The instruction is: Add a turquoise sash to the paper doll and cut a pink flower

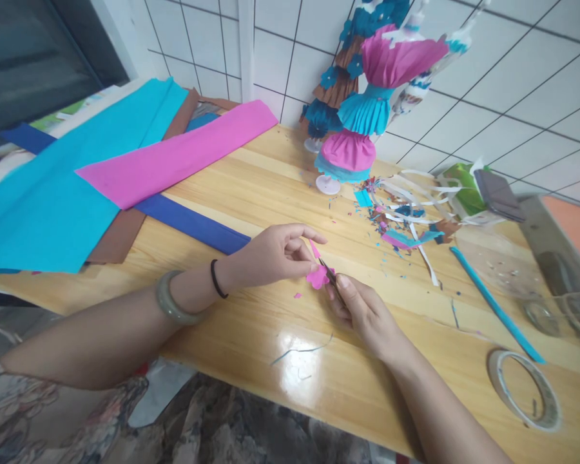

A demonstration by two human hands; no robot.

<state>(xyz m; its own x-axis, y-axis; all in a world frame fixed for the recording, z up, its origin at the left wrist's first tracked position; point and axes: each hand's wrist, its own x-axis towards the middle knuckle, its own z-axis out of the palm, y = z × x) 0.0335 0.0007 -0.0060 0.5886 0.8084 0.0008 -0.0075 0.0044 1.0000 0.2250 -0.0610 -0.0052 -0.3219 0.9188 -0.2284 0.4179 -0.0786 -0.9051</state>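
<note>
My left hand (275,254) pinches a small pink paper flower piece (318,276) just above the wooden table (251,335). My right hand (360,308) is closed round small scissors (329,274), whose blades meet the pink piece. A tiny pink scrap (297,296) lies on the wood just below my hands. A green bangle and a black band sit on my left wrist.
Sheets of turquoise (53,193), pink (174,154), blue and brown crepe paper lie at the left. Paper dress figures (367,96) stand at the back by the tiled wall. Paper scraps (406,219), a turquoise strip (493,303), a tape roll (524,386) and a phone (497,193) lie at the right.
</note>
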